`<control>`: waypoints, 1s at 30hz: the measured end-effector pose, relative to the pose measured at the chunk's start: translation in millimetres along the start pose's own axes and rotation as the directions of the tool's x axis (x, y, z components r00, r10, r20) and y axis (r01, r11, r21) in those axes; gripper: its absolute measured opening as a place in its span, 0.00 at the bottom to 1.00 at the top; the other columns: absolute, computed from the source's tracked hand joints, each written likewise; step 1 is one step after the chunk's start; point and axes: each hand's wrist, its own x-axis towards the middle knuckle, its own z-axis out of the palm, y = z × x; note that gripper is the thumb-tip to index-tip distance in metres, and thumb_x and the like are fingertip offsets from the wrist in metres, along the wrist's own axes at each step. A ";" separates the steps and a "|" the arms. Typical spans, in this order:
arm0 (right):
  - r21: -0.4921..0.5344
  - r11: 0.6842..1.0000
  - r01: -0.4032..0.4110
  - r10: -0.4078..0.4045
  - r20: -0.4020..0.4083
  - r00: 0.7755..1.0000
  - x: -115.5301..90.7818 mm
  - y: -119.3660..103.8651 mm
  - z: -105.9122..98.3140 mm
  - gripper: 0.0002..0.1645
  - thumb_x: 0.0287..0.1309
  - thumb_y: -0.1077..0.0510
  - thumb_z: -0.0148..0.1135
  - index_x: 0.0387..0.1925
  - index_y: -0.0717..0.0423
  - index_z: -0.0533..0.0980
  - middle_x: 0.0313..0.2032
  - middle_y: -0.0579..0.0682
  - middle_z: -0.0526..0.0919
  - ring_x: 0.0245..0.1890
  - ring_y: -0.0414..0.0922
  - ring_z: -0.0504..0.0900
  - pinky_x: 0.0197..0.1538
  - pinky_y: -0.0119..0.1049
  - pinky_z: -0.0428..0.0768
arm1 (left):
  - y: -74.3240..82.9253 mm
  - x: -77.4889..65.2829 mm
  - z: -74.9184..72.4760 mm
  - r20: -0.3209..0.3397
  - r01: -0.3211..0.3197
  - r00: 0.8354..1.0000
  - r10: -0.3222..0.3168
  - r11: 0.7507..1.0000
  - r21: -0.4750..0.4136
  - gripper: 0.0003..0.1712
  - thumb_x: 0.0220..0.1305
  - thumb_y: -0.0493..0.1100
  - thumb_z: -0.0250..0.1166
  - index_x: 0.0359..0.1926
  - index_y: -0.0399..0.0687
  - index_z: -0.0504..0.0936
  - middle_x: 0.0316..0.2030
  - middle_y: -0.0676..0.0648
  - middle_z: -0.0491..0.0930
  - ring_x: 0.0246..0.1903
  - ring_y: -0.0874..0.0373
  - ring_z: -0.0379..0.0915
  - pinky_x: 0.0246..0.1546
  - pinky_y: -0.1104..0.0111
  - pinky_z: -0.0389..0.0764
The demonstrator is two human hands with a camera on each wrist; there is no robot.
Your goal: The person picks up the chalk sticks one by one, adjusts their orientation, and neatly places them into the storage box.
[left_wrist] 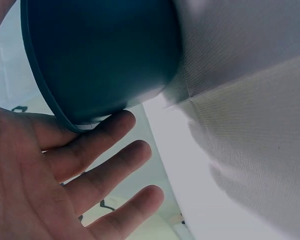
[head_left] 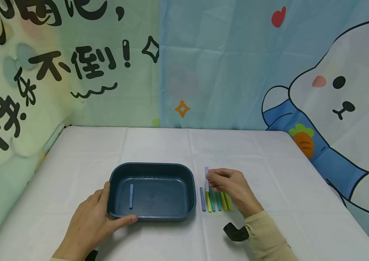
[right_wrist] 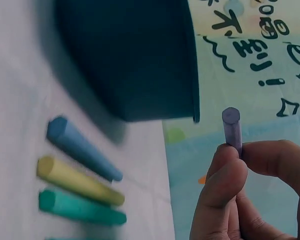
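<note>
Between thumb and fingertips, my right hand [head_left: 236, 188] pinches a purple chalk stick [right_wrist: 232, 125], raised over the far end of a row of chalk. That row holds a blue chalk stick [head_left: 202, 199], a yellow one [head_left: 208, 203], green ones [head_left: 218, 201] and yellow-green ones [head_left: 228, 202], side by side. Left of them stands a dark blue tray [head_left: 168, 197] with one blue chalk stick [head_left: 131, 196] lying inside. My left hand [head_left: 89, 217] rests against the tray's near left corner, thumb along the front wall and straight fingers at the left side.
A white cloth [head_left: 158, 145] with fold creases covers the table. Printed hangings rise behind it, with a cartoon bear [head_left: 344, 90] at the right. A black strap piece [head_left: 236, 232] shows by my right sleeve [head_left: 269, 235].
</note>
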 end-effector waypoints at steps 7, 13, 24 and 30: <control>0.052 0.998 0.021 -0.022 0.023 0.999 -1.8 -7.7 11.4 0.30 0.62 0.51 0.71 0.57 0.68 0.77 0.47 0.57 0.83 0.40 0.45 0.83 0.41 0.32 0.83 | 0.1 -0.7 0.3 -0.009 -0.009 1.000 0.009 1.000 0.003 0.75 0.44 0.86 0.63 0.71 0.26 0.62 0.56 0.29 0.77 0.52 0.37 0.77 0.49 0.45 0.78; 0.101 0.994 0.037 -0.040 0.033 0.999 -3.5 -14.6 22.1 0.26 0.61 0.54 0.71 0.55 0.68 0.78 0.45 0.57 0.83 0.40 0.46 0.85 0.42 0.33 0.83 | 0.3 -0.5 0.0 -0.002 -0.006 1.000 0.006 1.000 0.004 0.75 0.45 0.86 0.63 0.72 0.26 0.62 0.56 0.29 0.77 0.52 0.37 0.77 0.50 0.45 0.78; 0.157 0.984 0.085 -0.100 0.085 0.991 -6.8 -24.3 44.9 0.25 0.60 0.55 0.73 0.52 0.68 0.80 0.39 0.57 0.85 0.36 0.46 0.84 0.39 0.33 0.83 | 0.2 -0.2 0.0 -0.002 -0.007 1.000 0.007 1.000 0.008 0.75 0.45 0.86 0.62 0.71 0.25 0.62 0.56 0.28 0.77 0.52 0.37 0.77 0.50 0.45 0.78; 0.195 0.977 0.088 -0.110 0.105 0.988 -7.0 -30.5 56.8 0.23 0.60 0.55 0.73 0.52 0.66 0.81 0.41 0.57 0.85 0.37 0.46 0.84 0.39 0.34 0.83 | 0.9 -0.1 -0.1 -0.001 -0.007 1.000 0.007 1.000 0.006 0.75 0.45 0.86 0.62 0.71 0.25 0.62 0.56 0.28 0.77 0.52 0.36 0.78 0.50 0.45 0.78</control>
